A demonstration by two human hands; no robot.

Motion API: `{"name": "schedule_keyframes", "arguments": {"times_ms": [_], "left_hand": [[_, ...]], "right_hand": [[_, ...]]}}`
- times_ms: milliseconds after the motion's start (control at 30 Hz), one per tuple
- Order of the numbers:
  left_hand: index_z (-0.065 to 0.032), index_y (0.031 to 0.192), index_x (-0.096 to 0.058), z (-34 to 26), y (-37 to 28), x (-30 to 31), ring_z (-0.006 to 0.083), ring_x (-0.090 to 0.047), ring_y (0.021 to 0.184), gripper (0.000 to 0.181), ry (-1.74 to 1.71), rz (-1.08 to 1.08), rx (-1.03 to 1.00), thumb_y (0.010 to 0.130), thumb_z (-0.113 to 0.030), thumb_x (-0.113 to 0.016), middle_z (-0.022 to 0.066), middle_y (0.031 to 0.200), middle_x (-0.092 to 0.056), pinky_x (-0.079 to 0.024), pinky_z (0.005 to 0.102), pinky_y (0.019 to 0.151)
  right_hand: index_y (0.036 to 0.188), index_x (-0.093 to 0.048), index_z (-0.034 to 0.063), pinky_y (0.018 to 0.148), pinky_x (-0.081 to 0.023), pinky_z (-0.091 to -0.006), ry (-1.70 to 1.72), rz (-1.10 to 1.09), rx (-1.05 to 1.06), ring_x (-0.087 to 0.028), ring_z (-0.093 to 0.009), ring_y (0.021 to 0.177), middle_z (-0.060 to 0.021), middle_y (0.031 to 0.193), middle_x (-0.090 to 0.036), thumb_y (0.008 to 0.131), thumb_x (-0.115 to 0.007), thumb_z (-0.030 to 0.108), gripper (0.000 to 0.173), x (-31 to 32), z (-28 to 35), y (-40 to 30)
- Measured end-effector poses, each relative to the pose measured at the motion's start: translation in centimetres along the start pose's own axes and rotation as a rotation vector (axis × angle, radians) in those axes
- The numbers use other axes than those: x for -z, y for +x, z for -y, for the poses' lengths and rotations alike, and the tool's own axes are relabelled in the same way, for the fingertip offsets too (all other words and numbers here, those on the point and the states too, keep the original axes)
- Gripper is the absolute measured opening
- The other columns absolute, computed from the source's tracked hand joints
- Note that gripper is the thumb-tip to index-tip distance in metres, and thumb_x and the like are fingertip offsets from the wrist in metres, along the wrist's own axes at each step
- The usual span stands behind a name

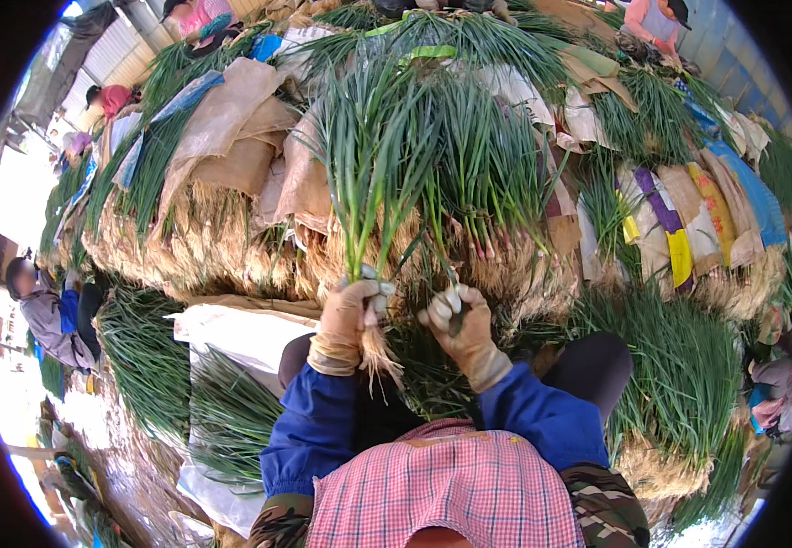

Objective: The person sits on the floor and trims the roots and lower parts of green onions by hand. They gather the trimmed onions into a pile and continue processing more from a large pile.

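Observation:
My left hand [353,312], in a pale glove, grips a bunch of green onions [362,233] near its white ends. Their long leaves point away from me, and pale roots hang below the fist. To its right, my right hand [461,322], gloved too, is raised with curled fingers, pinching a thin green leaf [445,264]. Just beyond both hands, loose green onions [488,178] lie on a long heap with their roots towards me. More cut or fallen leaves [437,377] lie dark between my knees.
Sacks [221,137] cover parts of the heap. A pile of green onions [670,370] stands at my right; another [231,411] lies on white sheeting [238,335] at my left. A person [60,322] sits at far left, others [649,34] beyond the heap and at the right edge.

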State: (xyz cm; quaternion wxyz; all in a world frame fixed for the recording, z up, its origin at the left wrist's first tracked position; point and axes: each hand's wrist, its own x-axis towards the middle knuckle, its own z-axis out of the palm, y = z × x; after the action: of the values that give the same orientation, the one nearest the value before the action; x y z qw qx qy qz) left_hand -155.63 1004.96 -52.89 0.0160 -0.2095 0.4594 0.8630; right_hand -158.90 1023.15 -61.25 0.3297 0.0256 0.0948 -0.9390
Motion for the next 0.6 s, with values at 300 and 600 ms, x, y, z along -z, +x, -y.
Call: {"name": "schedule_keyframes", "arguments": {"times_ms": [300,600], "left_hand": [[-0.0010,0.113,-0.048,1.6,1.2,-1.4,0.0109,-0.046,0.044,0.031,0.121,0.136,0.252,0.085,-0.012,-0.056,0.0052,0.068,-0.055,-0.037,0.0205,0.037],[-0.0015,0.099,-0.050,2.4,1.0,-3.0,0.0106,-0.045,0.031,0.017,0.321,0.022,-0.115,0.087,-0.013,-0.055,0.0104,0.079,-0.062,-0.034,0.0179,0.029]], "right_hand": [[0.080,-0.060,0.0079,0.065,-0.048,-0.0392,-2.030,-0.057,1.001,-0.060,-0.030,0.072,-0.0144,0.083,-0.063,0.086,-0.045,0.030,0.027,0.3,4.2,3.1],[0.080,-0.055,-0.0003,0.044,-0.044,-0.0377,-2.638,0.003,0.481,-0.060,-0.025,0.051,-0.0101,0.058,-0.060,0.085,-0.041,0.021,0.026,-3.6,0.8,1.8]]}}
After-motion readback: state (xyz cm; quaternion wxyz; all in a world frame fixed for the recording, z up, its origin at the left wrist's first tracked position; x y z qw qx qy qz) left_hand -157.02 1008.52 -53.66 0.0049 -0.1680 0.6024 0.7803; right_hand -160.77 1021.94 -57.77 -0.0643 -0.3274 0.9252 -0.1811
